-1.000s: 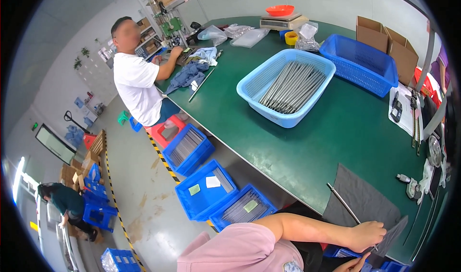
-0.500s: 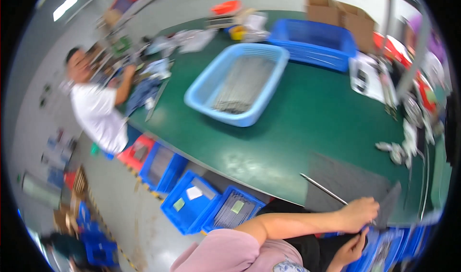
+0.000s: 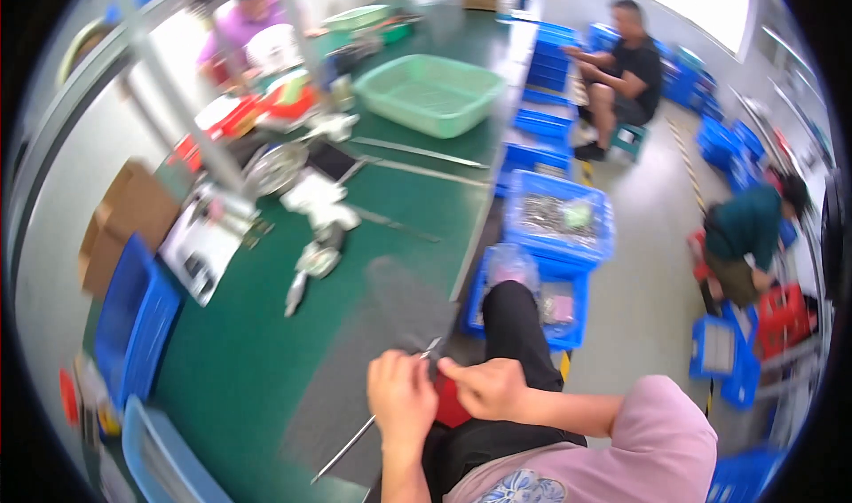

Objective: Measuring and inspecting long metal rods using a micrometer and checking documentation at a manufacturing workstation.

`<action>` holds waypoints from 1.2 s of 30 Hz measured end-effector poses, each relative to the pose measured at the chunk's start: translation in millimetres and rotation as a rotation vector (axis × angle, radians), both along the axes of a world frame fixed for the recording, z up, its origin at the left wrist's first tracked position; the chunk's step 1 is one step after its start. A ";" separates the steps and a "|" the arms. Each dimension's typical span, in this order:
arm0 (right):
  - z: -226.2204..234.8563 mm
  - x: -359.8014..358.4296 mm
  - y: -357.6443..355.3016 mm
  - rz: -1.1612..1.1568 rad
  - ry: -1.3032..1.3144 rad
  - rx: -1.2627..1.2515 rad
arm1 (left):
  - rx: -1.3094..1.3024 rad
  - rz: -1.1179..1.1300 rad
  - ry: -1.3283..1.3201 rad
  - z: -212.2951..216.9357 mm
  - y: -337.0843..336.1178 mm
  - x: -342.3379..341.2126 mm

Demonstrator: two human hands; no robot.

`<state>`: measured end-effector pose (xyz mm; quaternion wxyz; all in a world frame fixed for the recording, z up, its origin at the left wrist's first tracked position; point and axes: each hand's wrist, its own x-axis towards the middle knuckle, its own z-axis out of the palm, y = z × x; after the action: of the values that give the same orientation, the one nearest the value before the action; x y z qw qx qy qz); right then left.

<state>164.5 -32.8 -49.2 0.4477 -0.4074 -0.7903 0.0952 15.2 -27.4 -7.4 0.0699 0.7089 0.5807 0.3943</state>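
Two hands: your left hand and right hand pinch one long thin grey metal rod.
Fingers: pressed together around it.
Risk: your grip may slip, so the rod could drop off the green table.

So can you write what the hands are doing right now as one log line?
left hand: pinching thin metal rod | right hand: on small red object | setting: over edge of green table
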 end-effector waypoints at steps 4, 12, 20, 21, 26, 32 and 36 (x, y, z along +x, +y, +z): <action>2.0 6.3 -12.0 -0.011 -0.060 0.013 | 0.029 -0.028 -0.005 -1.1 -7.4 2.5; 4.0 -0.3 -1.0 -0.018 -0.055 0.012 | 0.023 -0.042 0.044 -3.8 3.2 -2.6; 16.9 -0.6 -0.3 0.017 -0.134 -0.011 | 0.007 -0.011 -0.007 2.9 3.2 -1.7; 17.1 -2.8 1.3 0.011 -0.125 0.014 | 0.013 -0.026 0.003 4.0 2.8 -3.3; 16.5 2.0 7.4 0.042 -0.157 0.012 | -0.037 0.001 -0.032 -1.8 4.4 -1.1; 26.9 -5.9 15.4 0.076 -0.119 0.053 | -0.056 -0.008 -0.003 10.2 0.4 -3.9; 17.0 7.1 2.6 0.037 -0.143 0.057 | -0.044 -0.032 -0.022 4.4 0.4 2.0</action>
<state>171.6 -30.2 -32.1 0.3997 -0.3857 -0.8300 0.0516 17.2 -27.0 -3.0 0.0981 0.7119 0.5770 0.3882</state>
